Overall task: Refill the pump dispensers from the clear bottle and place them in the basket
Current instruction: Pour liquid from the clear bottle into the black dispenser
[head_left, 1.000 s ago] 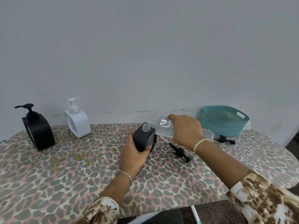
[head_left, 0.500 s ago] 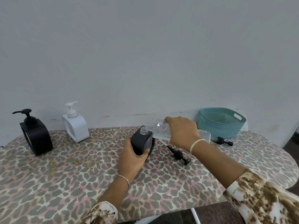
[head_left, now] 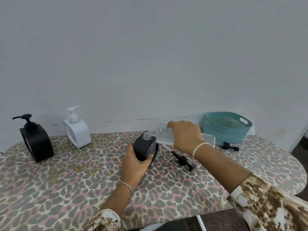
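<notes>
Black pump (head_left: 182,160) lies beside the dispenser (head_left: 144,149) the left hand (head_left: 133,165) grips; right hand (head_left: 185,135) grips clear bottle (head_left: 162,131).

Leopard-print table (head_left: 75,180): capped black dispenser (head_left: 35,140) far left; white dispenser (head_left: 77,132) beside it; open black dispenser (head_left: 145,147) centre; near pump head (head_left: 183,160), far pump head (head_left: 229,145) to its right; teal basket (head_left: 226,129) back right.

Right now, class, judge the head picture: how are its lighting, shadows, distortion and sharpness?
Head view: soft, even light, no hard shadows or glare; head view: the wide-angle lens stretches the right sleeve near the corner, slightly soft there; head view: the clear bottle in the right hand nearly blends into the pale wall.
</notes>
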{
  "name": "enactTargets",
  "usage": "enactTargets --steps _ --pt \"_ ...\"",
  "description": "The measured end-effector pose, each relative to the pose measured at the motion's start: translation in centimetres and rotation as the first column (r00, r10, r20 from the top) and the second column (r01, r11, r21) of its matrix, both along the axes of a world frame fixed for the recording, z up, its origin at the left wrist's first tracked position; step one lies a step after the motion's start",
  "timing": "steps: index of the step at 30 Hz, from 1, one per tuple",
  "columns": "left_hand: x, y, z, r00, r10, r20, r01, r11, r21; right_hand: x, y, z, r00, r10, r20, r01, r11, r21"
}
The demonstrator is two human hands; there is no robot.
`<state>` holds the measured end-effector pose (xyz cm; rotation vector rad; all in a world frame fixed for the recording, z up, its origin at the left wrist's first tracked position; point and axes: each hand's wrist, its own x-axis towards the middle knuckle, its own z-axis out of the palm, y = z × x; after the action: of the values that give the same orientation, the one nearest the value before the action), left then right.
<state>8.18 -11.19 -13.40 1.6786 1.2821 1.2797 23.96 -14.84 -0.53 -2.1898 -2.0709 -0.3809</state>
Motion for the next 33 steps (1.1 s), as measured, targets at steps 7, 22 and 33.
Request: enactTargets --steps 7,22,33 --pt "-0.03 -0.02 -0.12 1.000 0.005 0.028 -0.005 1.000 -0.009 0.05 -0.10 -0.01 1.000 -0.004 -0.001 0.004 1.000 -0.001" --pt "-0.04 0.22 -0.51 1.000 0.003 0.017 -0.002 1.000 -0.002 0.04 0.08 0.06 1.000 -0.004 -0.007 0.004 1.000 -0.015" --pt "-0.06 0.10 -0.31 1.000 0.005 0.007 -0.005 1.000 0.000 0.06 0.18 0.15 1.000 0.003 -0.011 -0.003 1.000 -0.027"
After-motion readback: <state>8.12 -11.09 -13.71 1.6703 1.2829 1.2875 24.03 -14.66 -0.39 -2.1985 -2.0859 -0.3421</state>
